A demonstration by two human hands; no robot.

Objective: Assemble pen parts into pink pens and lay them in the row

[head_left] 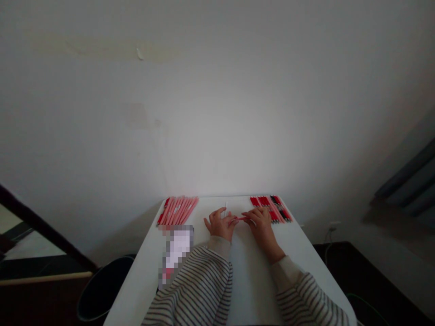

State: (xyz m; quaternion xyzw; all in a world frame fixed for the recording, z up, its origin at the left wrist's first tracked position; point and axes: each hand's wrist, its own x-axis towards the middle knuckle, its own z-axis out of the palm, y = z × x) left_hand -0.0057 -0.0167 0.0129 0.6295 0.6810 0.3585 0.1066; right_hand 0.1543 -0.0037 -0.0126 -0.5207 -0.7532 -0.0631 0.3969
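Observation:
Over the middle of the white table, my left hand [220, 224] and my right hand [261, 222] hold a thin pink pen-like stick [239, 218] between them, roughly level. The left thumb and a finger pinch its left end while other left fingers are raised and spread. My right fingertips close on the other end. Just beyond the left hand lies a narrow white strip [226, 206]. A fanned pile of pink pen-like sticks [180, 210] is to the left. On the right are rows of red and black pen-like sticks [272, 209]. Small details are too blurred to make out.
The white table [251, 280] stands against a plain wall [217, 113]. A pixelated, phone-shaped object [178, 249] lies at its left side. A dark bin [105, 287] is on the floor at left. Dark folded cloth [408, 181] hangs at right, near a wall socket [335, 224].

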